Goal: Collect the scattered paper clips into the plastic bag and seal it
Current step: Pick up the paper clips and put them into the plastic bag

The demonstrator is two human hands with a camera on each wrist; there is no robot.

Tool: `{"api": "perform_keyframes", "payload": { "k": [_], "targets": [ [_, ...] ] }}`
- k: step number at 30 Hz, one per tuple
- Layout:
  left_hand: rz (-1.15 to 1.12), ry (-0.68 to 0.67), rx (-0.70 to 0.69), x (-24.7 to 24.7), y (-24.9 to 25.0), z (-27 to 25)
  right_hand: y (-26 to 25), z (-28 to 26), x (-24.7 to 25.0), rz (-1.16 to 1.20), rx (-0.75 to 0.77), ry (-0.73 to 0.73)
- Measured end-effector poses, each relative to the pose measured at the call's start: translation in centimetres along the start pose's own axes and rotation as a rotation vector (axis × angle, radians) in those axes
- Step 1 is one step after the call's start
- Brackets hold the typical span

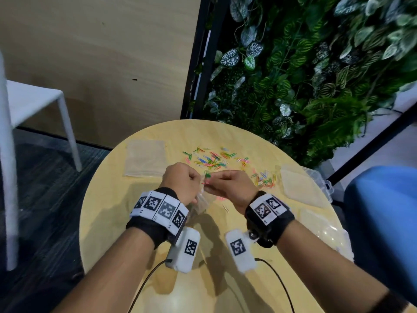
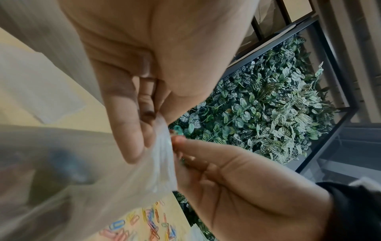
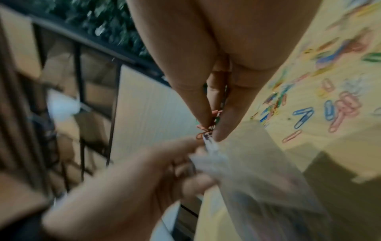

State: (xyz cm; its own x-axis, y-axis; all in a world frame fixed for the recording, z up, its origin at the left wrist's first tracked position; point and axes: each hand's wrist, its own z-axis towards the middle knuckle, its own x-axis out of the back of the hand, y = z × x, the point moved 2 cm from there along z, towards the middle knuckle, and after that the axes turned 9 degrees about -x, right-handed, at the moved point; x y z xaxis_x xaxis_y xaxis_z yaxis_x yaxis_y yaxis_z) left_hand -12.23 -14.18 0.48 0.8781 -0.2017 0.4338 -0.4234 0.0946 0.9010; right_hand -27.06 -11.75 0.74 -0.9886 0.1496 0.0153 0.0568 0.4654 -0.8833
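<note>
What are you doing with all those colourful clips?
A person is putting paper clips into a clear bag at a round table. The left hand holds the bag's top edge, and the right hand pinches a few clips right at its mouth. Many more clips lie scattered on the table beyond the hands, so the collecting is far from finished and the bag is not sealed.
</note>
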Motion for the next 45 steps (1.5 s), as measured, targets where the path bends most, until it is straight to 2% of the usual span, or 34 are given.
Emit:
{"api": "perform_keyframes", "payload": {
  "k": [2,5,8,10,12,14,16,18,19,21,22,25,29,32,34,38,39,42,45],
  "targets": [
    [-0.018,0.023,-0.001,0.2,0.2,-0.1,0.4,0.1,-0.8,-0.265,0.106,0.102],
    [-0.024,0.066,-0.006,0.8,0.2,0.0,0.2,-0.2,-1.9,-0.767,0.369,0.223],
    [-0.052,0.076,-0.002,1.4,-0.2,0.0,-0.2,-0.4,-3.0,-1.030,0.554,0.209],
    [-0.071,0.067,-0.005,1.7,-0.5,0.1,-0.7,-0.1,-3.2,-1.149,0.620,0.222],
    [-0.095,0.052,-0.008,2.0,-0.7,0.1,-1.2,0.1,-3.3,-1.222,0.612,0.152],
    [-0.101,0.045,-0.018,2.5,-1.0,0.0,-2.0,0.0,-3.3,-1.212,0.570,0.013],
    [-0.097,0.055,-0.021,3.2,-1.5,0.0,-3.1,0.0,-2.4,-0.962,0.513,-0.067],
    [-0.085,0.072,-0.022,3.9,-2.1,0.2,-3.7,1.5,-0.6,-0.706,0.435,0.005],
    [-0.077,0.080,-0.022,4.2,-2.4,0.2,-3.5,3.0,0.4,-0.724,0.427,0.081],
    [-0.069,0.091,-0.019,4.7,-2.8,0.3,-2.2,5.8,2.0,-1.059,0.392,0.184],
    [-0.068,0.094,-0.017,4.8,-2.8,0.3,-1.1,6.8,2.5,-1.234,0.323,0.175],
    [-0.064,0.097,-0.021,4.6,-2.5,0.3,2.7,8.5,2.5,-1.459,0.135,0.020],
    [-0.040,0.097,-0.034,4.3,-2.2,0.5,5.4,7.9,1.8,-1.664,0.212,-0.066],
    [-0.040,0.082,-0.026,4.0,-2.0,0.5,6.7,7.4,3.5,-1.873,0.346,-0.074],
    [-0.039,0.084,-0.022,4.0,-2.0,0.3,7.0,7.2,5.7,-1.932,0.311,-0.051],
    [-0.038,0.087,-0.019,4.0,-2.2,0.3,6.4,6.6,8.8,-1.739,0.243,0.020],
    [-0.033,0.081,-0.019,4.0,-2.2,0.3,6.2,6.4,9.1,-1.693,0.261,0.051],
    [-0.033,0.076,-0.015,3.8,-2.1,0.3,6.0,6.2,8.8,-1.613,0.454,0.133],
    [-0.033,0.070,-0.015,3.6,-2.0,0.3,6.4,6.3,8.3,-1.571,0.425,0.216]
  ]
}}
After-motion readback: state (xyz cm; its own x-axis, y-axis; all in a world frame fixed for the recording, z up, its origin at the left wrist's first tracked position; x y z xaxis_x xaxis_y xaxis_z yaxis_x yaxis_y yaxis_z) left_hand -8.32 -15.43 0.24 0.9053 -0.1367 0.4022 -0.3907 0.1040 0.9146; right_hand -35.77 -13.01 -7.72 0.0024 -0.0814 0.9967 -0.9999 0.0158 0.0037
